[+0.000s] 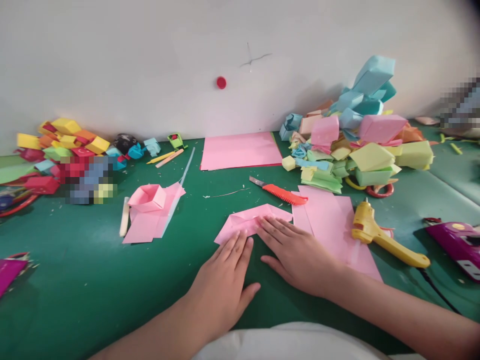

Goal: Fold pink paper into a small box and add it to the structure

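Note:
A folded piece of pink paper (245, 218) lies on the green table in front of me. My left hand (225, 277) rests flat with its fingertips on the paper's lower left edge, thumb apart. On the paper's right half, the stretched fingers of my right hand (294, 250) press down, and its thumb points left over the table. Just behind the paper is an orange box cutter (285, 194) with its blade out. Flat pink sheets (333, 220) lie to the right, partly under my right forearm.
A yellow glue gun (375, 235) lies at the right, its cord running forward. Left stands a folded pink paper box (147, 197) on pink pieces. A pink paper stack (240, 151) touches the wall. Colourful folded-paper piles (67, 137) stand at both sides.

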Motion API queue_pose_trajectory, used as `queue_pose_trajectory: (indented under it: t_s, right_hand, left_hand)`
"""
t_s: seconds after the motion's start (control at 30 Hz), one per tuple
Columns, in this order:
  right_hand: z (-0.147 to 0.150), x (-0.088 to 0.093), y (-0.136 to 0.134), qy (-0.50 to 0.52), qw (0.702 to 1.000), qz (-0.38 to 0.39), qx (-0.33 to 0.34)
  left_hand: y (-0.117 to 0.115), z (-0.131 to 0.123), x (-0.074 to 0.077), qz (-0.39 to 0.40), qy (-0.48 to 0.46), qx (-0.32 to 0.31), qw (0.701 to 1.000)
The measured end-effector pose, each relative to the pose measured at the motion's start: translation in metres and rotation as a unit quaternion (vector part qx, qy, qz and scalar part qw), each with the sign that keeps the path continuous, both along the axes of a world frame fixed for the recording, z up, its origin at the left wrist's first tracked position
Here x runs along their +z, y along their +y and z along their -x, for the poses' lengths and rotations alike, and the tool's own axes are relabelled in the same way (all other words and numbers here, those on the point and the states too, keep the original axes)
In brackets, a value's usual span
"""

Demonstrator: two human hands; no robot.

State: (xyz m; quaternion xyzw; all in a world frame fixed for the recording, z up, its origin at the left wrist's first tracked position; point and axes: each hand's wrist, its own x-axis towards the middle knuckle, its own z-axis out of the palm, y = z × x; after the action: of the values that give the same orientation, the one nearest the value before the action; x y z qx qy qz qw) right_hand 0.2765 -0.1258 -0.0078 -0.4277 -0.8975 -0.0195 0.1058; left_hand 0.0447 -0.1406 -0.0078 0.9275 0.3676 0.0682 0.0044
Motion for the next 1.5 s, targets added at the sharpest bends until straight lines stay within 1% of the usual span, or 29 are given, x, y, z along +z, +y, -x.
queue_pose_trajectory:
  t_s: [0.1,0.17,0.23,0.33,0.4,0.47,0.53,0.57,0.6,0.63,0.7,0.77,0.87,0.93,1.0,1.1,1.17,1.23,1.27,1.33,1.43,1.47,1.5]
  right_hand:
    - [-0.007,-0.002,-0.003,-0.005,1.0,0.001,-0.02]
    - [-0.015,-0.003,-0.007,-0.012,0.999,-0.003,-0.041]
    - [-0.024,-0.002,-0.01,-0.02,0.998,-0.009,-0.058]
    - [-0.031,0.003,-0.011,-0.02,0.997,-0.013,-0.067]
    - [-0.03,0.009,-0.007,-0.005,0.997,-0.009,-0.072]
    - [-0.028,0.016,0.002,0.025,0.996,-0.001,-0.084]
    - [-0.025,0.022,0.013,0.065,0.994,0.009,-0.087]
    - [-0.024,0.024,0.019,0.085,0.993,0.015,-0.082]
    - [-0.023,0.025,0.024,0.103,0.992,0.022,-0.076]
    - [-0.023,0.025,0.028,0.119,0.99,0.032,-0.069]
    - [-0.024,0.024,0.035,0.148,0.987,0.043,-0.051]
    - [-0.026,0.021,0.037,0.172,0.984,0.037,-0.029]
    - [-0.032,0.021,0.034,0.191,0.981,0.019,-0.005]
    - [-0.037,0.023,0.031,0.186,0.982,0.025,0.02]
    - [-0.043,0.027,0.029,0.168,0.984,0.035,0.055]
    - [-0.053,0.036,0.027,0.14,0.984,0.054,0.092]
    - [-0.058,0.045,0.026,0.131,0.981,0.091,0.112]
    - [-0.061,0.053,0.025,0.14,0.971,0.143,0.13]
    - [-0.062,0.056,0.026,0.151,0.966,0.162,0.131]
    - [-0.059,0.059,0.028,0.172,0.964,0.172,0.103]
    - [-0.048,0.054,0.036,0.172,0.976,0.13,0.03]
    - [-0.044,0.051,0.039,0.163,0.98,0.113,0.021]
    - [-0.041,0.047,0.042,0.153,0.983,0.099,0.026]
  left_hand:
    - [0.002,0.004,0.007,0.031,0.024,0.002,0.999]
    - [0.005,0.006,0.017,0.059,0.041,-0.002,0.997]
    - [0.012,0.011,0.03,0.089,0.04,-0.013,0.995]
    - [0.034,0.02,0.052,0.159,0.016,-0.031,0.987]
    - [0.055,0.026,0.063,0.193,-0.031,0.007,0.981]
    - [0.078,0.027,0.066,0.19,-0.088,0.079,0.975]
    - [0.098,0.024,0.062,0.174,-0.122,0.145,0.966]
    - [0.105,0.02,0.059,0.169,-0.12,0.168,0.964]
    - [0.111,0.015,0.055,0.165,-0.111,0.177,0.964]
    - [0.114,0.01,0.051,0.165,-0.1,0.168,0.967]
    - [0.115,0.0,0.044,0.168,-0.083,0.144,0.972]
    - [0.112,-0.009,0.041,0.158,-0.069,0.125,0.977]
    - [0.104,-0.017,0.041,0.147,-0.06,0.113,0.981]
    - [0.098,-0.02,0.043,0.163,-0.059,0.112,0.978]
    - [0.091,-0.023,0.044,0.185,-0.057,0.108,0.975]
    - [0.079,-0.029,0.043,0.2,-0.062,0.083,0.974]
    - [0.073,-0.033,0.042,0.225,-0.08,0.069,0.969]
    - [0.068,-0.036,0.042,0.263,-0.104,0.064,0.957]
    - [0.067,-0.038,0.041,0.276,-0.114,0.061,0.952]
    - [0.066,-0.039,0.04,0.278,-0.123,0.05,0.951]
    - [0.067,-0.042,0.038,0.23,-0.113,0.03,0.966]
    - [0.067,-0.043,0.037,0.209,-0.104,0.022,0.972]
    - [0.066,-0.043,0.036,0.186,-0.096,0.01,0.978]
